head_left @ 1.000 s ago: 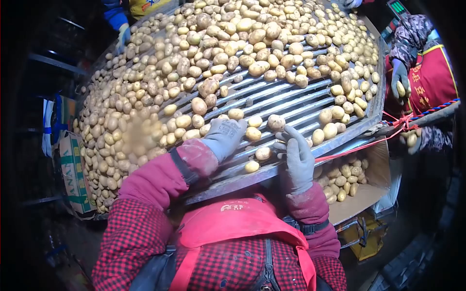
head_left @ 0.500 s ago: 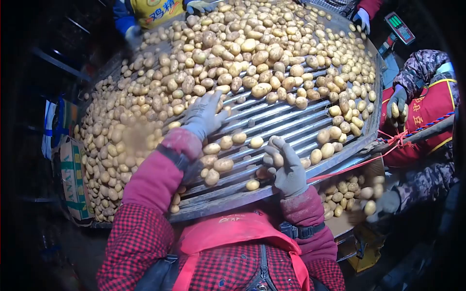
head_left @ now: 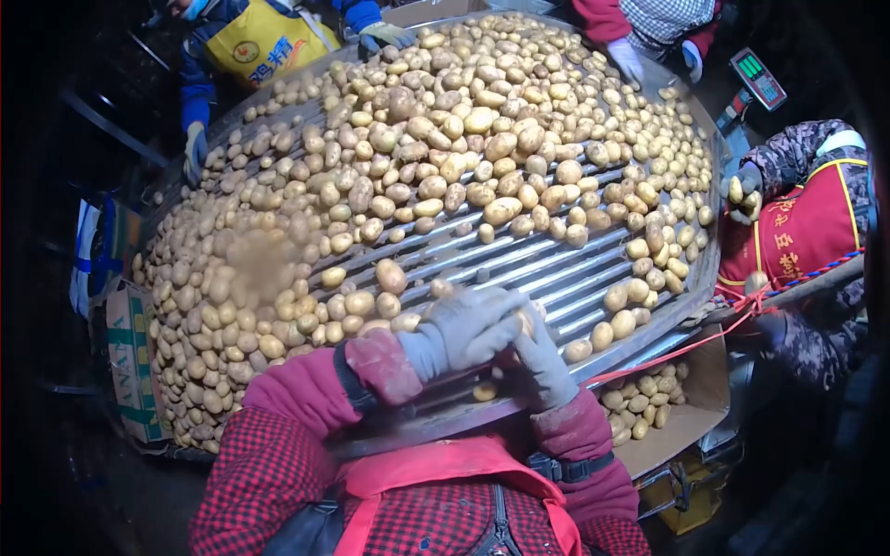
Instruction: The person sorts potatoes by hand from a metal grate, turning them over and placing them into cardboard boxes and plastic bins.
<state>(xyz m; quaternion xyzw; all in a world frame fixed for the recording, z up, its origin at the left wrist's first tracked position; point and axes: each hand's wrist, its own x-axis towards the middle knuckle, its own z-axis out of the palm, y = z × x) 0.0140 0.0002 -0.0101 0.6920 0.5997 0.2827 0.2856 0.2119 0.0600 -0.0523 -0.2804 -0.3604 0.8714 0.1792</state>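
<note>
Dim shed all around, and from my seat behind the head camera the only lit thing is the big round sorting table [head_left: 519, 269] of metal bars, tilted across the view and heaped with potatoes [head_left: 436, 157]. Far left I see a printed carton [head_left: 130, 361] tucked under the rim, and above it a co-worker in a yellow apron [head_left: 255, 42] with a gloved hand on the edge.

Coming toward the middle, the pile thins out: the bars nearest me are largely bare, with only scattered potatoes along them, while the upper and left parts stay thickly covered. I judge the sorting well short of finished, since most of the load is yet to be picked over.

My left hand [head_left: 459, 329], in a grey glove, lies over the near bars with fingers loosely curled; I cannot tell whether it grips anything. My right hand [head_left: 538, 357] sits just beside it, touching it, fingers bent around what looks like a single potato [head_left: 527, 321] peeking between the gloves.

Further right, below the rim, an open cardboard box [head_left: 691, 408] holds a shallow layer of potatoes, so some have been taken off and it has room left. Far right, a person in a red apron [head_left: 797, 236] holds potatoes in a gloved hand, below a green-lit scale [head_left: 758, 76].
</note>
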